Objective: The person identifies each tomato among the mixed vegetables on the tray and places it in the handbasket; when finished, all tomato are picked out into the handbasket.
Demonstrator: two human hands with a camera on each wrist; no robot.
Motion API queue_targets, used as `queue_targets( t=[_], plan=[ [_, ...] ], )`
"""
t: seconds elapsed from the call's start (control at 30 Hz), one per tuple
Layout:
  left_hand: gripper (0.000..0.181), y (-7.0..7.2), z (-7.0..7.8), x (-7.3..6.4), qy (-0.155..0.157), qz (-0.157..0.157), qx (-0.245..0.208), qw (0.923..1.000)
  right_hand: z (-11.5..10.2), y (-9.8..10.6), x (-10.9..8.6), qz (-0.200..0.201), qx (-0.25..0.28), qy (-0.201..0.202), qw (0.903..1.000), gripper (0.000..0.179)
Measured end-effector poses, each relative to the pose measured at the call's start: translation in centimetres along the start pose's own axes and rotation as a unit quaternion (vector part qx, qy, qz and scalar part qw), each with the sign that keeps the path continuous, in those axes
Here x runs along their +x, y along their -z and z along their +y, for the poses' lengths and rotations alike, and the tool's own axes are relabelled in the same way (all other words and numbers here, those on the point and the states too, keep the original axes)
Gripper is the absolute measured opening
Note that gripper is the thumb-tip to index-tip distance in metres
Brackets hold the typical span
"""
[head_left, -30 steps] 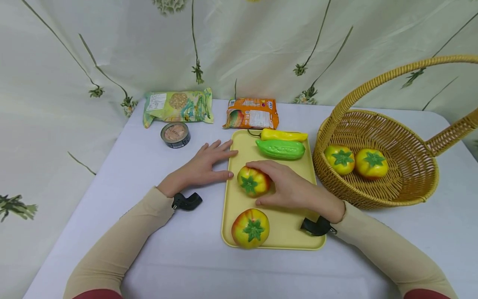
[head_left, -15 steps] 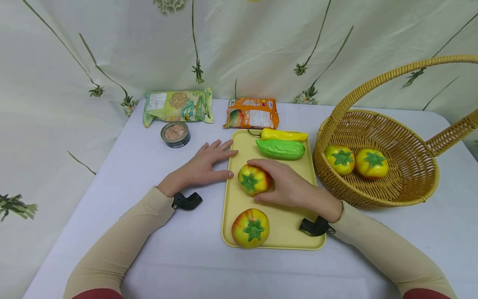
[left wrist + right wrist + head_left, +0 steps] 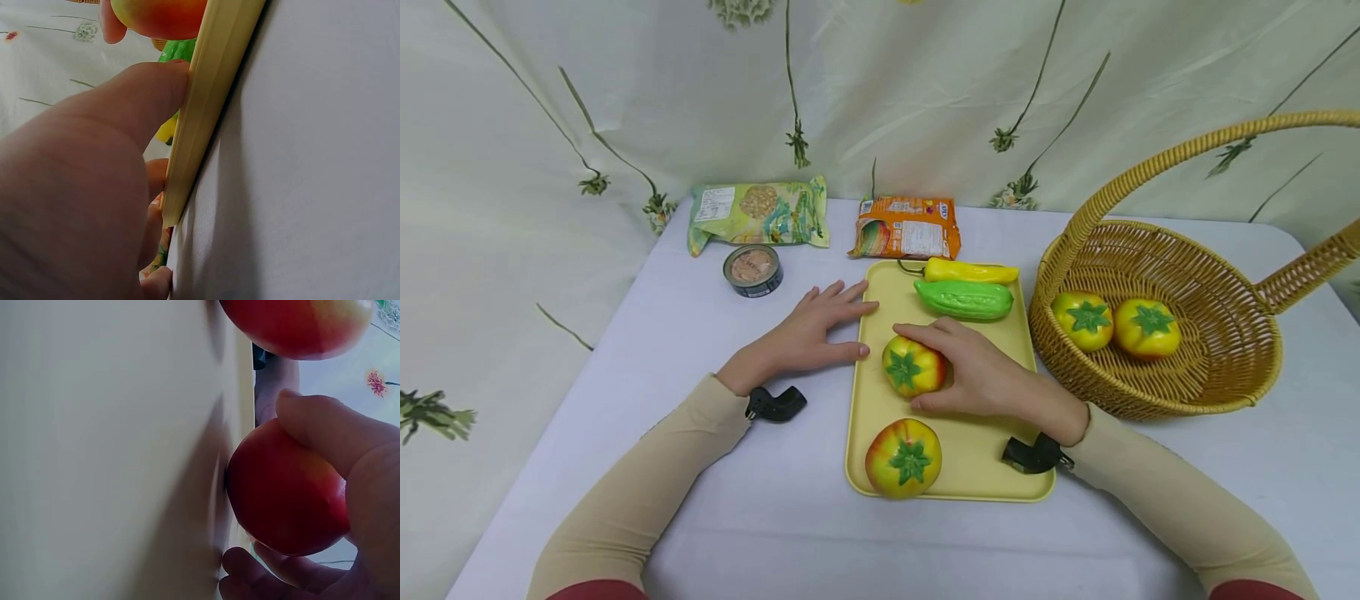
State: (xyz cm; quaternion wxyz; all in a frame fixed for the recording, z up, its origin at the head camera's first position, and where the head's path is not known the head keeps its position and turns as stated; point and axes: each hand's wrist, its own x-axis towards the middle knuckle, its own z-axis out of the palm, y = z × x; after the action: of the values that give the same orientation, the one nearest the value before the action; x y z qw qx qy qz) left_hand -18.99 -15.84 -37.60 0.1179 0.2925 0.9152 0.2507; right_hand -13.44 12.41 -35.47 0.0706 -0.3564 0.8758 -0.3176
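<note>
My right hand (image 3: pixel 973 371) curls thumb and fingers around a yellow-red tomato (image 3: pixel 910 367) with a green star-shaped calyx, near the middle of the yellow tray (image 3: pixel 985 467). In the right wrist view the thumb lies against one side of this tomato (image 3: pixel 287 487), with fingers along the other. A second tomato (image 3: pixel 903 458) sits at the tray's near left corner. My left hand (image 3: pixel 816 329) is spread, its thumb and index fingertip at the tray's left edge. In the left wrist view, the thumb touches the tray rim (image 3: pixel 200 119).
A yellow pepper (image 3: pixel 970 271) and a green bitter melon (image 3: pixel 964 299) lie at the tray's far end. Right of it stands a handled wicker basket (image 3: pixel 1210 392) with two tomatoes. Behind are an orange packet (image 3: pixel 906 227), a green packet (image 3: pixel 760 212) and a tin can (image 3: pixel 752 271).
The tomato in my right hand has shifted slightly to the right on the tray, and the right fingers have moved a little with it. My left hand has stayed still.
</note>
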Motion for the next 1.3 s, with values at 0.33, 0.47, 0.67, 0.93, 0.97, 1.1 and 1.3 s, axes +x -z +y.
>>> queue_targets(
  t=[0.33, 0.47, 0.67, 0.93, 0.97, 1.1, 1.3],
  plan=[
    [0.068, 0.1, 0.0, 0.0, 0.002, -0.002, 0.000, 1.0000, 0.1, 0.1, 0.1, -0.001, 0.001, 0.003, 1.0000, 0.086],
    [0.068, 0.1, 0.1, -0.1, 0.004, -0.002, 0.001, 1.0000, 0.1, 0.2, 0.1, -0.004, 0.001, 0.005, 1.0000, 0.087],
    [0.068, 0.1, 0.1, 0.0, 0.007, -0.002, 0.000, 1.0000, 0.1, 0.2, 0.1, -0.008, -0.005, 0.004, 0.9999, 0.086],
    [0.068, 0.2, 0.2, -0.1, 0.009, -0.002, -0.001, 1.0000, 0.1, 0.3, 0.2, -0.015, 0.001, -0.007, 0.9999, 0.088],
    [0.068, 0.2, 0.2, -0.1, 0.008, -0.002, 0.000, 1.0000, 0.1, 0.4, 0.2, -0.015, 0.003, -0.008, 0.9999, 0.088],
    [0.068, 0.1, 0.1, -0.1, 0.007, -0.002, 0.003, 1.0000, 0.2, 0.8, 0.1, -0.009, 0.005, -0.010, 0.9999, 0.088],
    [0.068, 0.0, 0.1, -0.1, 0.004, -0.002, 0.003, 1.0000, -0.1, 1.9, -0.1, 0.007, 0.011, -0.013, 0.9998, 0.089]
  ],
)
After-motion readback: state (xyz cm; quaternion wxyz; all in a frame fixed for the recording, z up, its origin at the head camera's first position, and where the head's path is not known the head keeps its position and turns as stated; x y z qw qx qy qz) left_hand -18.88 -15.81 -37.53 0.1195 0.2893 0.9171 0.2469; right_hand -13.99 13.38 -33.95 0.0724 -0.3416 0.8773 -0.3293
